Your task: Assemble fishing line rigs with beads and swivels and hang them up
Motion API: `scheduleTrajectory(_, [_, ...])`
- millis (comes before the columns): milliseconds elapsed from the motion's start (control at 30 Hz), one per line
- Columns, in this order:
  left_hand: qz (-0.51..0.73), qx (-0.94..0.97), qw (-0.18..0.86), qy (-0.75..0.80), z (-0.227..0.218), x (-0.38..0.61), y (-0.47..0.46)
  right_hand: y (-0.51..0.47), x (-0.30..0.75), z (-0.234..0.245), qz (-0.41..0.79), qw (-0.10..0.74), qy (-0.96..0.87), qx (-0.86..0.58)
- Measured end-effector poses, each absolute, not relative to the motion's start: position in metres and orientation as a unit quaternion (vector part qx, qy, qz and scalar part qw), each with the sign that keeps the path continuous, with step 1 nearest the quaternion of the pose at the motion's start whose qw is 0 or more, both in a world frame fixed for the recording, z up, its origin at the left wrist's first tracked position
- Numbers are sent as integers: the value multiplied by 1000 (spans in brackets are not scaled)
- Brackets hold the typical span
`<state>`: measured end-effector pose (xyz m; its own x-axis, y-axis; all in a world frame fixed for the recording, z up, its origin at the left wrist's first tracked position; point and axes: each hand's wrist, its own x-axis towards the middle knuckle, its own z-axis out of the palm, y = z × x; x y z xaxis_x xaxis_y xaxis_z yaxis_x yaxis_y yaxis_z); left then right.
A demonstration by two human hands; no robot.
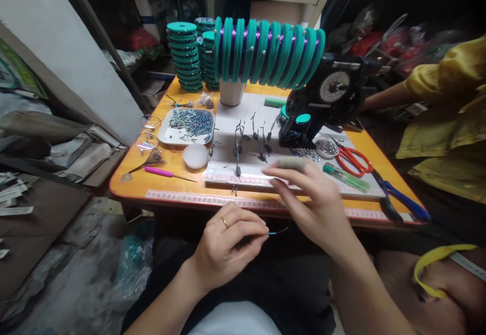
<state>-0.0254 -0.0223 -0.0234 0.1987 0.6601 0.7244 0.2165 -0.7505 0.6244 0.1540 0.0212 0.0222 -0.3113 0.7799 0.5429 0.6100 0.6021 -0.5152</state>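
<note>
Currently, head view: L hand [231, 241] pinches a thin wire w/ a blue bit [272, 233], just in front of the table [132, 188]; R hand [309, 193], blurry, is half-open, nothing visible in it. That pc. looks unfinished: dark clusters [238, 170] lie assembled farther off, but the far-left tray [166, 136] holds many loose tubes [193, 122].

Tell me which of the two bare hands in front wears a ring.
The left hand, the one pinching a thin, partly blue piece: a gold ring shows on its finger. The right hand, thumb and forefinger parted, shows none.
</note>
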Motion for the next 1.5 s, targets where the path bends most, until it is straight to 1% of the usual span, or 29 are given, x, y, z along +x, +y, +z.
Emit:
scheduleTrajectory(133, [583, 725, 210, 301, -23, -26, -29, 68, 111, 27, -2, 261, -896, -359])
scheduleTrajectory(300, [587, 714, 227, 306, -30, -23, -26, 83, 85, 33, -91, 83, -923, -365])
scheduleTrajectory(367, [587, 715, 230, 302, -33, -21, -24, 82, 82, 39, -113, 37, -923, -367])
scheduleTrajectory(433, [586, 716, 236, 299, -35, -19, -23, 81, 80, 43, -128, 17, -924, -360])
scheduleTrajectory(567, [586, 713, 243, 299, -37, -17, -24, 80, 78, 45, -147, 6, -930, -337])
scheduleTrajectory(700, [586, 711, 243, 304, -38, -17, -25, 83, 74, 43, -174, -34, -938, -299])
scheduleTrajectory(867, [590, 703, 244, 314, -38, -19, -27, 86, 76, 58, -155, -40, -932, -325])
scheduleTrajectory(900, [591, 698, 246, 322, -38, -19, -27, 84, 81, 63, -137, -22, -932, -334])
scheduleTrajectory(933, [591, 692, 249, 331, -37, -20, -28, 79, 89, 68, -102, 21, -934, -342])
scheduleTrajectory(967, [590, 687, 253, 341, -37, -20, -28, 72, 98, 72, -50, 85, -933, -347])
scheduleTrajectory(1067, [590, 676, 261, 356, -38, -21, -28, 43, 133, 74, 143, 326, -857, -374])
scheduleTrajectory(1100, [591, 675, 260, 356, -38, -21, -27, 31, 144, 70, 186, 383, -814, -396])
scheduleTrajectory(1167, [594, 676, 255, 353, -39, -21, -26, 8, 164, 57, 237, 458, -728, -452])
scheduleTrajectory(1267, [592, 683, 246, 349, -39, -20, -26, -19, 180, 30, 293, 531, -618, -500])
scheduleTrajectory(1367, [581, 697, 238, 347, -39, -19, -28, -36, 182, 10, 359, 554, -550, -511])
scheduleTrajectory(1500, [572, 710, 228, 342, -40, -19, -30, -46, 173, 1, 432, 580, -481, -496])
